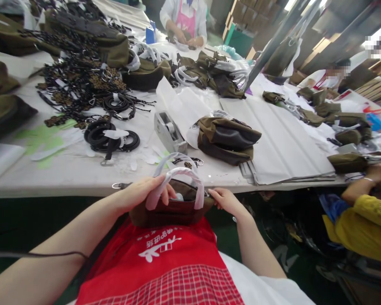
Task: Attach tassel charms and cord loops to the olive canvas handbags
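Note:
A brown handbag (178, 217) rests against my red apron at the table's front edge. Its two handles (186, 171) are wrapped in white film and stand upright, and its top is partly open. My left hand (155, 190) grips the bag's top edge at the left, its fingers curled in beside the front handle. At the bag's right end, my right hand (224, 201) pinches the corner by a small metal fitting; whether it holds the fitting itself I cannot tell. A metal ring (117, 185) sticks out on a tab at the left end.
On the table stand a tape dispenser (169, 131) and another brown bag (227, 137). Coiled black straps (109, 137) and a heap of patterned charms (82, 80) lie left. White sheets (279, 140) are stacked right. Co-workers sit opposite and at right, one in a yellow sleeve (374, 216).

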Demonstrator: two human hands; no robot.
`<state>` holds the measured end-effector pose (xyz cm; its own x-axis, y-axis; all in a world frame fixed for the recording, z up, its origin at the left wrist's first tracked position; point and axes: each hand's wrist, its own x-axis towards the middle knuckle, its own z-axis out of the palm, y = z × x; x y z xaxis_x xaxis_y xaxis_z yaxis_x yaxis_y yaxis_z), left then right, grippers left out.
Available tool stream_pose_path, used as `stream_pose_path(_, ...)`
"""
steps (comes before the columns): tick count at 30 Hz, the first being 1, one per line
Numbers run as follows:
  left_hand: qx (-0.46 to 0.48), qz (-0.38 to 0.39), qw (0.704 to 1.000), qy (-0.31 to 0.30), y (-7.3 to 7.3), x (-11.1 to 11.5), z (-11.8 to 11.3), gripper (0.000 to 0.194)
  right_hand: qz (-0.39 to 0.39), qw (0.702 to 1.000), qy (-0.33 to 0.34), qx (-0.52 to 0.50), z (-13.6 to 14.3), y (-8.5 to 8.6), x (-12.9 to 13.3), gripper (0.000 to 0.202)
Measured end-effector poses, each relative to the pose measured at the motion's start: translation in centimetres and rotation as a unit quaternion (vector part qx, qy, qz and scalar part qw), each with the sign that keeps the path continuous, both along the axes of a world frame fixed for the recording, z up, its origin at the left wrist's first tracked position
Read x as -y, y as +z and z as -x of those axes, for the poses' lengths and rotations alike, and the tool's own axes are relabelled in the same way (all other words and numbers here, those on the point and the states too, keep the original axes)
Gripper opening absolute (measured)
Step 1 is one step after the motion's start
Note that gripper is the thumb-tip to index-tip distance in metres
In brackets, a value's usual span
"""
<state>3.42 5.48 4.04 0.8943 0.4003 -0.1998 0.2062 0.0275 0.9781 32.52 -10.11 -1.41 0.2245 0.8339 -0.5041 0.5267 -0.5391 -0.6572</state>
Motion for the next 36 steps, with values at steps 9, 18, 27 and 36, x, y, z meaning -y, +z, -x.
stream_pose_path(9, -0.101, -0.387, 0.886, 0.233, -1.5, -0.6, 2.1, 0.055, -0.193, 0.948, -0.253, 0.013, -1.5, -0.6, -0.7, 0.054)
stream_pose_path(18, -0.175, -0.335, 0.914, 0.148, -5.8, 1.9, 4.0, 0.05, -0.184, 0.961, -0.185, 0.09, -1.0, -0.4, -2.2, 0.053)
stream_pose_path(27, -0.194, -0.3, 0.908, 0.22, -6.0, 2.5, 2.8, 0.035, -0.133, 0.957, 0.015, 0.258, -0.8, 2.7, -10.1, 0.022)
stream_pose_path(36, -0.183, -0.379, 0.863, 0.28, -11.0, 0.8, 5.0, 0.045, -0.097, 0.933, 0.059, 0.342, 3.4, 2.4, -14.9, 0.004)
